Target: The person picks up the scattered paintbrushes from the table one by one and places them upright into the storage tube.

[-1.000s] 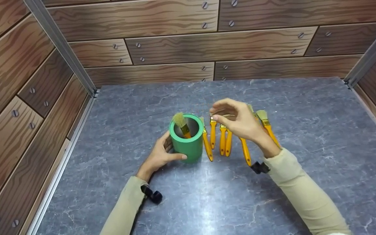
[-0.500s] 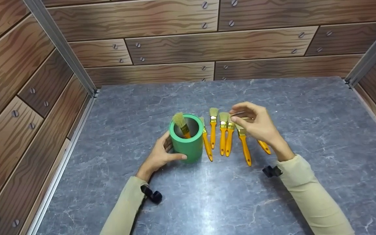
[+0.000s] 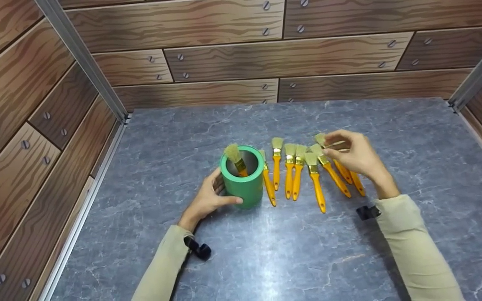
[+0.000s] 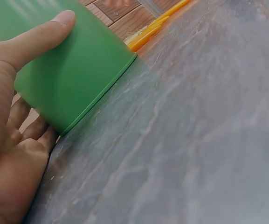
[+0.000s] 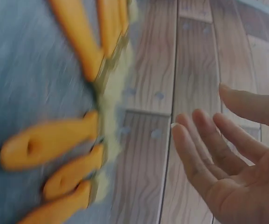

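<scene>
My left hand grips a green can that stands upright on the table, its thumb along the near side and its fingers round the left. In the left wrist view the thumb presses the green wall. One paintbrush leans inside the can, bristles up over the rim. To the right lie several paintbrushes with orange handles, such as this paintbrush. Over the rightmost ones hovers my right hand, partly hiding them. In the right wrist view its fingers are loosely bent, apart from the thumb, with nothing between them.
The brushes lie in a loose row on the grey marbled table, bristles pointing away from me. Wood-patterned walls close off the back and sides, with metal profiles in the corners.
My right hand has moved to the right along the row of brushes, uncovering those in the middle. The left hand and the can have stayed in place.
</scene>
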Action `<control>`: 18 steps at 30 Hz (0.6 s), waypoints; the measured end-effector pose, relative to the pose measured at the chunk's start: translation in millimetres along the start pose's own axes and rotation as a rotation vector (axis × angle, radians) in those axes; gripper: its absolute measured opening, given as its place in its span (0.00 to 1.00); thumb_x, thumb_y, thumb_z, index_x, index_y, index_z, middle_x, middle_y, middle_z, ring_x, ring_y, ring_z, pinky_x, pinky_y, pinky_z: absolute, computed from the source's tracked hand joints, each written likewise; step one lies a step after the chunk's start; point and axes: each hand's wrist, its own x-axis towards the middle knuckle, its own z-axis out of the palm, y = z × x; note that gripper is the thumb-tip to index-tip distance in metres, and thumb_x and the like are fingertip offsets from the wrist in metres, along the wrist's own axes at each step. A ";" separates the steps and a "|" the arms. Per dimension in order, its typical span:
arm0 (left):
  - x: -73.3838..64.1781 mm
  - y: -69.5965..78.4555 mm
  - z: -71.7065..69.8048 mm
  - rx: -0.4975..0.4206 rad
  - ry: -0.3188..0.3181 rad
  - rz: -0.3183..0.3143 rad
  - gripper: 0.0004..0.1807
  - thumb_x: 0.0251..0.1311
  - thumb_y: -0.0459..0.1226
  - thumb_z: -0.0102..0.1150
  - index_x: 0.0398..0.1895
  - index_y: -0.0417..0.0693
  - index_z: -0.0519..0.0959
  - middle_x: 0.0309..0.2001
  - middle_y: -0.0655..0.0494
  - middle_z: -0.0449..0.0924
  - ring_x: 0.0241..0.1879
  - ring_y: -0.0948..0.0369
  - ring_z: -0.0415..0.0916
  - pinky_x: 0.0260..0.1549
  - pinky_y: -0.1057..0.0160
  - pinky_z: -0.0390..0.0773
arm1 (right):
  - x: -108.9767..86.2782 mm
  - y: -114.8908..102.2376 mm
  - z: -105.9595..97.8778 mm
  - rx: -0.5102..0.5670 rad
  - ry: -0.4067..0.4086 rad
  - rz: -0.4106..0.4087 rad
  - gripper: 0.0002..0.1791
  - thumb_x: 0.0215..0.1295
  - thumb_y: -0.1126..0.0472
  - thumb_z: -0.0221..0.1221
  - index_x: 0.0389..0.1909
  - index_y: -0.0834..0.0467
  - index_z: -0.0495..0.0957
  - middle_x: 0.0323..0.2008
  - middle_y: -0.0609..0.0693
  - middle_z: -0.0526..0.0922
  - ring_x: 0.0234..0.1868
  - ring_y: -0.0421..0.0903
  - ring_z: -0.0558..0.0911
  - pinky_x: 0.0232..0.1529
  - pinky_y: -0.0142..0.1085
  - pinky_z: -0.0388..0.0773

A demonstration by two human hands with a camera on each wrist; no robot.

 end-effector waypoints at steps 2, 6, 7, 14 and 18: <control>1.3 -0.2 1.5 -0.001 0.001 0.002 0.56 0.50 0.35 0.87 0.82 0.64 0.66 0.75 0.58 0.74 0.78 0.56 0.67 0.81 0.50 0.64 | -1.5 7.3 -7.7 -0.068 -0.014 0.043 0.17 0.73 0.67 0.66 0.59 0.68 0.82 0.54 0.67 0.87 0.53 0.65 0.88 0.42 0.24 0.84; 1.7 -1.5 1.8 0.002 -0.001 0.001 0.56 0.50 0.35 0.86 0.82 0.64 0.65 0.75 0.58 0.74 0.78 0.56 0.68 0.81 0.49 0.65 | -2.8 22.9 -16.5 -0.179 -0.049 0.116 0.15 0.71 0.68 0.66 0.56 0.69 0.83 0.50 0.67 0.87 0.49 0.64 0.88 0.40 0.33 0.86; 1.8 -1.9 1.8 0.003 -0.002 -0.001 0.56 0.51 0.35 0.86 0.82 0.64 0.65 0.76 0.58 0.74 0.78 0.56 0.67 0.81 0.50 0.65 | -2.8 26.7 -17.8 -0.201 -0.054 0.132 0.15 0.69 0.68 0.66 0.54 0.69 0.84 0.49 0.67 0.87 0.47 0.64 0.88 0.39 0.34 0.85; 1.4 -3.4 0.2 0.009 0.002 -0.006 0.56 0.51 0.34 0.85 0.82 0.63 0.64 0.76 0.57 0.73 0.78 0.56 0.66 0.81 0.49 0.64 | -3.2 48.2 -25.1 -0.282 -0.079 0.215 0.13 0.60 0.69 0.70 0.44 0.70 0.84 0.41 0.66 0.88 0.41 0.57 0.85 0.34 0.32 0.79; 1.5 -2.7 0.5 0.004 0.006 0.002 0.55 0.51 0.33 0.85 0.82 0.62 0.65 0.75 0.57 0.74 0.78 0.55 0.67 0.81 0.49 0.64 | -4.9 54.2 -27.7 -0.284 -0.090 0.263 0.13 0.58 0.69 0.73 0.41 0.70 0.83 0.38 0.64 0.87 0.38 0.54 0.84 0.32 0.31 0.78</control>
